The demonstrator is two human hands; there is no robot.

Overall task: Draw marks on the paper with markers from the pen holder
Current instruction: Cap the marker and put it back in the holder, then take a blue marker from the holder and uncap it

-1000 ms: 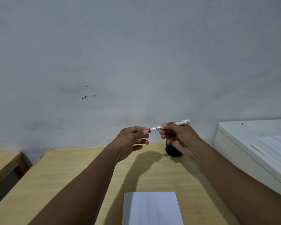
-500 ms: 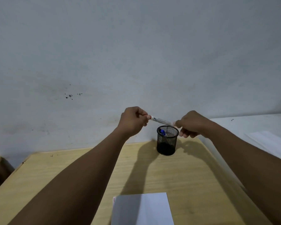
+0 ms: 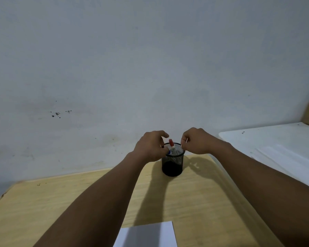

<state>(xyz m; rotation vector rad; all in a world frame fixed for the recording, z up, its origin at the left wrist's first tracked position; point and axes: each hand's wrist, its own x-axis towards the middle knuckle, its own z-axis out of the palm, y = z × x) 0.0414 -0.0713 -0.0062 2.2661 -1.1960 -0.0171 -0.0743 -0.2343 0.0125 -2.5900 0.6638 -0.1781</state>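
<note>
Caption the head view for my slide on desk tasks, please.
Both hands, left hand and right hand, hover at a black mesh pen holder holding a red-capped marker, white paper nearer.

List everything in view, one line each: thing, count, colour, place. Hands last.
pen holder: 1, black mesh, far side of the desk, between the hands
red marker: 1, white body with red cap, standing tilted in the pen holder
blue marker: 1, blue part showing, inside the pen holder beside the red marker
paper: 1 sheet, white, near edge of the desk
desk: 1, light wood, against the wall
white surface: 1, white, right of the desk, pale sheets on it
wall: 1, grey-white, dark specks at left
left hand: 1, at the holder's left rim
right hand: 1, curled, above the holder's right rim
</note>
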